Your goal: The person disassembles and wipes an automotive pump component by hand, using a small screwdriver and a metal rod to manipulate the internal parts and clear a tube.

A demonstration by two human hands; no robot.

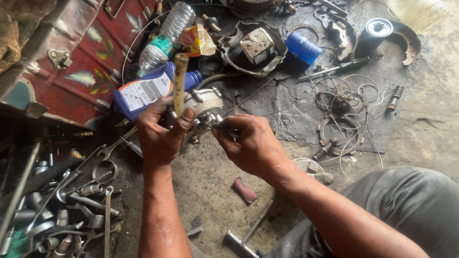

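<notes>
Upright, a worn wooden handle [180, 83] is gripped in the left hand [160, 131], while a thin pin [206, 125] is pinched by the right hand [248, 143] against one grey metal part [205, 112] (on the floor); two bottles, the blue one [148, 91] and the clear one [165, 40], lie behind.

Oil bottle [143, 93] – blue, white label. Trunk [91, 52] – dark red, painted green-and-white leaf motifs. Water bottle [167, 33] clear, green label. Snack wrapper [198, 40] yellow and orange. Cylinder [303, 48] bright blue. Small block [245, 189] dull red. Floor [430, 119] grey, black oil stains. Trouser leg [406, 200] grey.
</notes>
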